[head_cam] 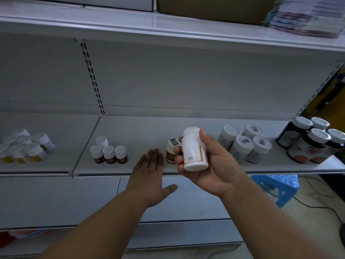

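My right hand (212, 165) grips a white pill bottle (194, 150) with an orange-edged label, held tilted in front of the white shelf (149, 131). Just behind it on the shelf stands a small bottle with an orange label (171, 152), partly hidden by my fingers. My left hand (149, 176) is flat with straight fingers, palm down, its fingertips over the shelf's front edge, left of that small bottle. It holds nothing.
On the shelf stand several dark red bottles (109, 153), yellow bottles (24, 146) at far left, grey-white bottles (244, 144) and dark bottles (311, 141) at right. A cardboard box (211, 8) and stacked packets (309, 17) sit on the upper shelf. A blue stool (278, 186) stands below right.
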The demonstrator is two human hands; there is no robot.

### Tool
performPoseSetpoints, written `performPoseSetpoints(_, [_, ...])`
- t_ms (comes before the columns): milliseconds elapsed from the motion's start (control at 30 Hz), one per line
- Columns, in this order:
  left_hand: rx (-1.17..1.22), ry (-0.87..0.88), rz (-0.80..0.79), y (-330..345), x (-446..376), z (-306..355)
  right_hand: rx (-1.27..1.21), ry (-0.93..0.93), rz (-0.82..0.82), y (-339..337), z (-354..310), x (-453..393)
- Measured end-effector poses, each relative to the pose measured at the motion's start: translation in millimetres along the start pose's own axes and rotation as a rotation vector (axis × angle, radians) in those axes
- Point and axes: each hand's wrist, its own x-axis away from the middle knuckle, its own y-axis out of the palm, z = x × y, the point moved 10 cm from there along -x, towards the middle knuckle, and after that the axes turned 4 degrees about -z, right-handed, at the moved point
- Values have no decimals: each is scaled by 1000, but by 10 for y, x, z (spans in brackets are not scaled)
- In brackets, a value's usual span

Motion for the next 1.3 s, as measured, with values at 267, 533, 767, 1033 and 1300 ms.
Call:
performPoseSetpoints(267, [-17, 7, -2, 39, -21, 0, 43, -9, 85, -70, 2, 75])
performPoseSetpoints(533, [-39, -3, -10, -8, 3, 5, 24, 3, 31, -65, -5, 84])
performPoseSetpoints(767, [-49, -3, -24, -28, 7, 22, -43, -24, 105, -139, 2, 76])
performPoseSetpoints(1033, [-44, 7, -50, -10, 6, 22, 213, -158, 244, -64, -325, 43])
performPoseSetpoints(1300, [-22, 10, -49, -15, 16, 21, 203, -137, 141, 184, -306, 3])
